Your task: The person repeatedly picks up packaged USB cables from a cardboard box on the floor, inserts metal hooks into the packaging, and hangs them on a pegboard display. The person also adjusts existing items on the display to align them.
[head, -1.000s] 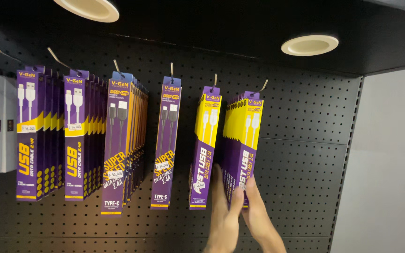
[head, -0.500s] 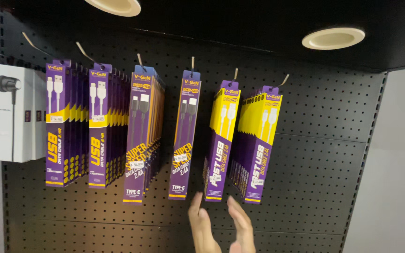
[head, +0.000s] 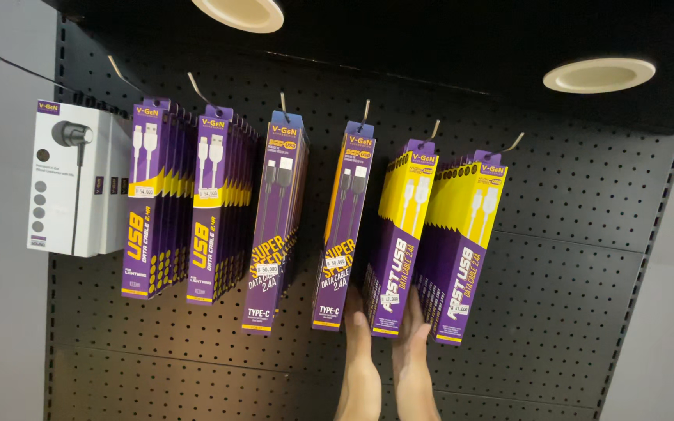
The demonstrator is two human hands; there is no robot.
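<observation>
Both my forearms rise from the bottom middle toward a black pegboard (head: 571,257) hung with cable packs. My left hand (head: 357,321) lies against the lower left edge of a purple-and-yellow stack of cable boxes (head: 401,226), second hook from the right. My right hand (head: 413,321) presses the same stack's lower right side, its fingers slipped between it and the rightmost purple-and-yellow stack (head: 466,242). The stack sits clasped between both hands. The fingertips are partly hidden behind the boxes.
To the left hang two thin purple cable packs (head: 345,234) (head: 274,226), two thick purple stacks (head: 216,210) (head: 150,203) and a white earphone box (head: 68,187). A bare hook (head: 9,62) juts out far left. Round ceiling lamps (head: 598,74) glow above.
A second ago my hands were on the rightmost stack. They dropped away, then rose onto the stack one hook to the left. The view has swung left and shows the white box.
</observation>
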